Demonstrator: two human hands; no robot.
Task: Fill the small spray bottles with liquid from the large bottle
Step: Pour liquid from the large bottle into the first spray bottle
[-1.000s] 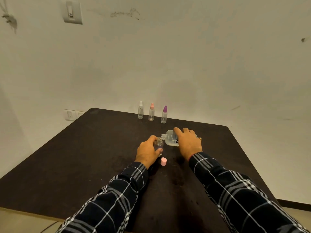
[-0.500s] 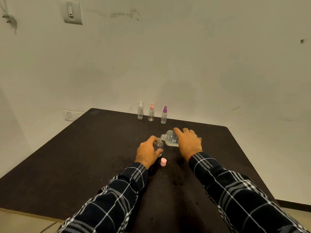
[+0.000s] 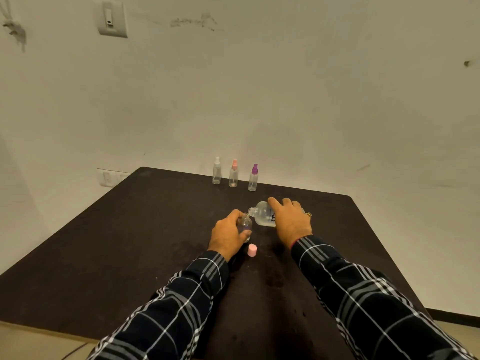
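Fingers point(image 3: 278, 203) atop tipped large bottle point(image 3: 263, 215)

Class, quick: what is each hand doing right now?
Left hand: closed around the small bottle.
Right hand: closed on the large bottle, tipped toward it.
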